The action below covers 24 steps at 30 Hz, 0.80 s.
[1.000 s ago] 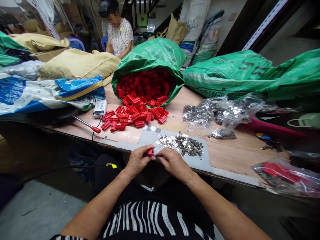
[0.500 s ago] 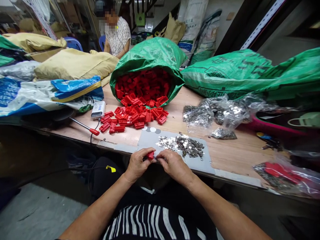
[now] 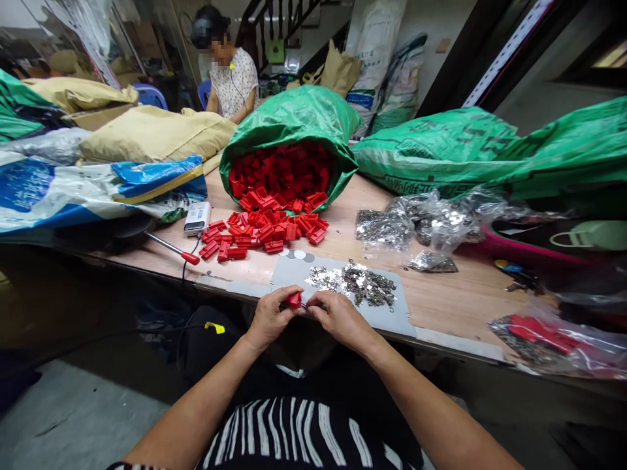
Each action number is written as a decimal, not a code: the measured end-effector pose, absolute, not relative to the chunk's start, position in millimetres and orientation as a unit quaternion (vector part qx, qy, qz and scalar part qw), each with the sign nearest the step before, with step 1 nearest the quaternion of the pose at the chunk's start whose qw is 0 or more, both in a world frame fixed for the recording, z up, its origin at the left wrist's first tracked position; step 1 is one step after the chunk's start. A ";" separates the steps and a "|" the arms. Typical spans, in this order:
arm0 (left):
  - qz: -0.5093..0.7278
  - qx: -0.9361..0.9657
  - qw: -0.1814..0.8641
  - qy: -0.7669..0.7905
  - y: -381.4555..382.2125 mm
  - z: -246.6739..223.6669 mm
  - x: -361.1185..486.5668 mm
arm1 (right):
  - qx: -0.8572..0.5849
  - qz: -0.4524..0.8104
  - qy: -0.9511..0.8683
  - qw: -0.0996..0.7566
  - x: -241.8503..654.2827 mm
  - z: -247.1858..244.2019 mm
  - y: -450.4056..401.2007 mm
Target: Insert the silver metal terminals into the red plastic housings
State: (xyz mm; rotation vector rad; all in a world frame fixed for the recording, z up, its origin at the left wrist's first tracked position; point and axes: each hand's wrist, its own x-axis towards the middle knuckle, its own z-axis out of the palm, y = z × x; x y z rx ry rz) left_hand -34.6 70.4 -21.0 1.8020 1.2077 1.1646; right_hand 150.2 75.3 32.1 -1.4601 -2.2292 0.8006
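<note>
My left hand (image 3: 270, 318) is closed around a small red plastic part (image 3: 294, 299) at the table's front edge. Against it, my right hand (image 3: 337, 318) pinches something thin and dark at the part's right end; the fingers hide most of it, so its kind does not show. Just beyond my right hand, a heap of small shiny metal pieces (image 3: 369, 286) lies on a grey mat (image 3: 289, 277). Further back, many loose red plastic parts (image 3: 264, 232) spill from the mouth of a green woven sack (image 3: 304, 108).
A screwdriver-like tool with a red handle (image 3: 191, 258) and a white power bank (image 3: 197, 217) lie left. Clear bags of metal pieces (image 3: 385, 228) sit right, near another bag (image 3: 548, 339) with red contents. A person (image 3: 238, 85) sits across the table.
The view has shifted slightly. Both hands stay together at the red plastic part, with hardly any visible change in their grip.
</note>
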 end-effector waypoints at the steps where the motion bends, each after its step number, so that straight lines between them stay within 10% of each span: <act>1: 0.445 0.690 0.335 0.463 70.5 -21.3 -35.0 | -0.513 0.288 -0.788 0.183 151.0 31.1 75.1; 24: 0.462 0.687 0.332 0.451 68.1 -22.6 -33.6 | -0.504 0.280 -0.797 0.181 152.6 30.0 74.7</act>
